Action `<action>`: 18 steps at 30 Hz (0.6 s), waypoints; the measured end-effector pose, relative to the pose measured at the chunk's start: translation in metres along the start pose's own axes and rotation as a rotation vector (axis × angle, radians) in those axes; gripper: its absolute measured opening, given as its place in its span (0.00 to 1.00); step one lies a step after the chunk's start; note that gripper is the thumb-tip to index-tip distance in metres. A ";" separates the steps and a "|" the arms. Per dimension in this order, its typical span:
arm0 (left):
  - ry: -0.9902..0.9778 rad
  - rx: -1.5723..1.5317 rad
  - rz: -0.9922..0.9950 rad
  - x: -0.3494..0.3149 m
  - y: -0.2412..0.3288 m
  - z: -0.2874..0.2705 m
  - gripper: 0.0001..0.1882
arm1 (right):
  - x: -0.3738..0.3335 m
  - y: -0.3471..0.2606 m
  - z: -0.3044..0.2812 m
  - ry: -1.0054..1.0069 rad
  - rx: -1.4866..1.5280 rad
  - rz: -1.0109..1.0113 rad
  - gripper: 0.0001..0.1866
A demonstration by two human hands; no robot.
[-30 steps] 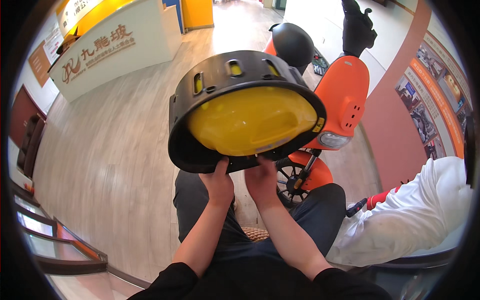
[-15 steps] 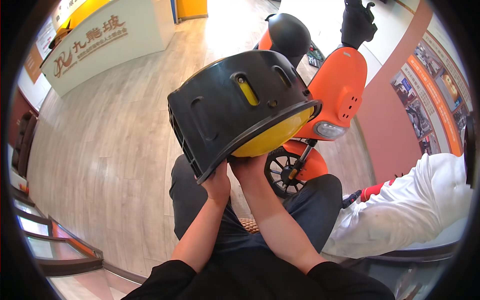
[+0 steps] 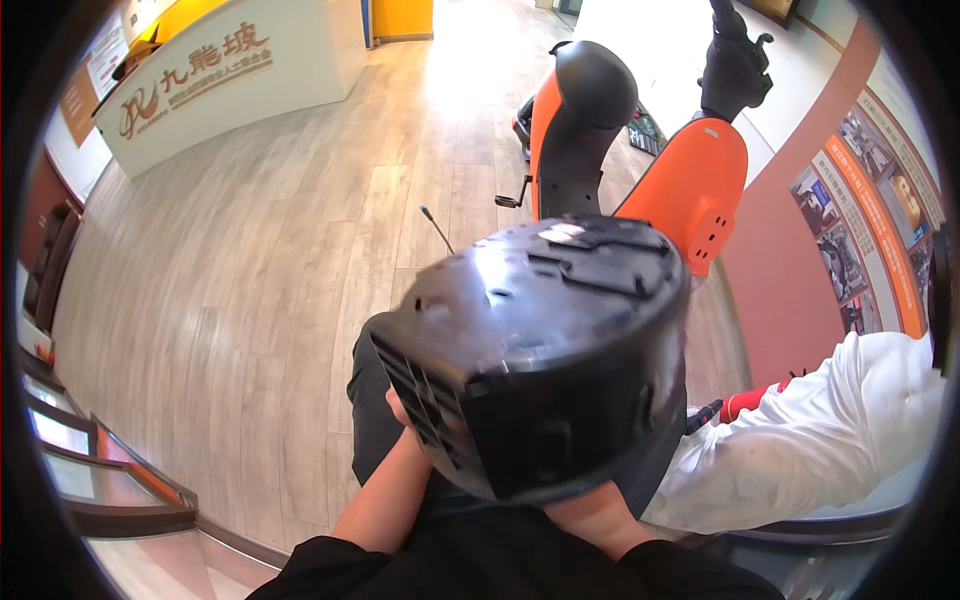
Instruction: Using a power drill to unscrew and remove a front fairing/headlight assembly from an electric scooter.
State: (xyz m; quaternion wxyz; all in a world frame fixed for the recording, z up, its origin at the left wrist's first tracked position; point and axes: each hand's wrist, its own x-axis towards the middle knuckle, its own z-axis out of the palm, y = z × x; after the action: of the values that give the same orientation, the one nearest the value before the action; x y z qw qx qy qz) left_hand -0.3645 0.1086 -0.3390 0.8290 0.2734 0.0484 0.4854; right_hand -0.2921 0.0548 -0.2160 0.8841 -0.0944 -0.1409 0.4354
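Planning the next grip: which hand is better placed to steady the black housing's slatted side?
Left hand, probably: it shows close beside the slatted side of the black housing. The right hand, mostly hidden, is farther away.

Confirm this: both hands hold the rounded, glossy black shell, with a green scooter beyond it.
No: the black-seated scooter is orange, as the head view shows; it stands beyond the black shell that the left hand and right hand hold.
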 end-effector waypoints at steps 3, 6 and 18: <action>0.013 0.183 0.062 -0.063 0.034 -0.032 0.17 | -0.013 0.007 -0.011 0.031 0.007 0.038 0.24; 0.029 0.366 0.107 -0.070 0.044 -0.021 0.17 | -0.035 0.016 -0.023 0.076 0.014 0.073 0.23; -0.100 1.062 0.320 -0.056 0.070 0.035 0.17 | -0.090 0.030 -0.041 0.163 0.042 0.060 0.21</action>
State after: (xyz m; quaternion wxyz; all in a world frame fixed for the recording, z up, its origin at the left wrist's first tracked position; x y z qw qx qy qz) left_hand -0.4369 0.0743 -0.2847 0.4943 0.6804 0.2049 0.5007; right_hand -0.3532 -0.0005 -0.2787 0.8810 -0.1151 -0.0564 0.4553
